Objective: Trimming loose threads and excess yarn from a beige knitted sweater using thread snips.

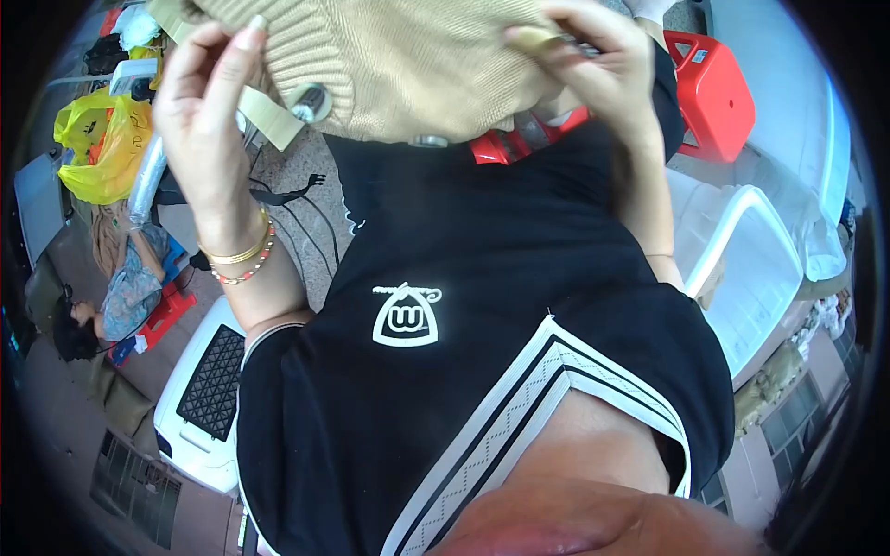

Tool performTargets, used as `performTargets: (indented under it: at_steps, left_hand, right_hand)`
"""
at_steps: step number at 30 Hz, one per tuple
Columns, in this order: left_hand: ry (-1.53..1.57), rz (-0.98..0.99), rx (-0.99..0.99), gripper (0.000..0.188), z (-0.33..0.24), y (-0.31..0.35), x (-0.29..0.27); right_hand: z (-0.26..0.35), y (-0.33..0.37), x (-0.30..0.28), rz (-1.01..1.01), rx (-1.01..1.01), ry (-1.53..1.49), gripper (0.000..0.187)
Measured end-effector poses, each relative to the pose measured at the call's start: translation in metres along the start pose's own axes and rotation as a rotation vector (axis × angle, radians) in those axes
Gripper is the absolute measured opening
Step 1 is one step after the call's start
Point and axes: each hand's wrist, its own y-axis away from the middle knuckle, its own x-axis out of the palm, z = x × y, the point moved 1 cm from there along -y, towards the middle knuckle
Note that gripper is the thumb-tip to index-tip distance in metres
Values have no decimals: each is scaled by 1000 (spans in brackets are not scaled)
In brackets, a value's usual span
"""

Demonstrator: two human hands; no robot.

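Observation:
A tan knitted garment point(417, 65) with ribbed edging is held up across the top of the view, its upper part cut off. My left hand point(209, 120) pinches the ribbed edge between thumb and fingers. Close to it, a flat tan strip point(271, 119) hangs down, and a dark shiny button point(311, 104) shows on the ribbing. Another button point(428, 141) sits at the lower edge of the knit. At the garment's other side, the fingers of my right hand point(607, 69) are closed on a tan edge of it.
A red plastic stool point(712, 97) stands at the right, near a clear plastic bin point(756, 278). On the left are a yellow plastic bag point(104, 148), dark cables point(311, 222) and a white slatted unit point(199, 408). Another person point(125, 287) sits farther left.

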Motion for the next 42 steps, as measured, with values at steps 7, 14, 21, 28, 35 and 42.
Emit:
performTargets:
  at_steps: [7,14,21,28,35,42]
  left_hand:
    - [-78,-67,264,10,-34,-38,-2]
    - [-883,-238,425,23,-14,-40,16]
    - [-589,111,553,30,-28,-8,32]
    - [-608,55,499,23,-8,-6,30]
    - [-435,42,395,18,0,-5,29]
    - [-343,18,307,18,2,-3,30]
  right_hand:
    - [20,-37,-36,-379,111,-399,18]
    - [-40,-44,-3,-294,141,354,29]
    - [25,-46,8,-221,-225,535,53]
    - [-7,-57,35,-142,-571,428,43]
    - [21,-67,38,-32,-387,469,33]
    - [23,-76,44,5,-525,681,29]
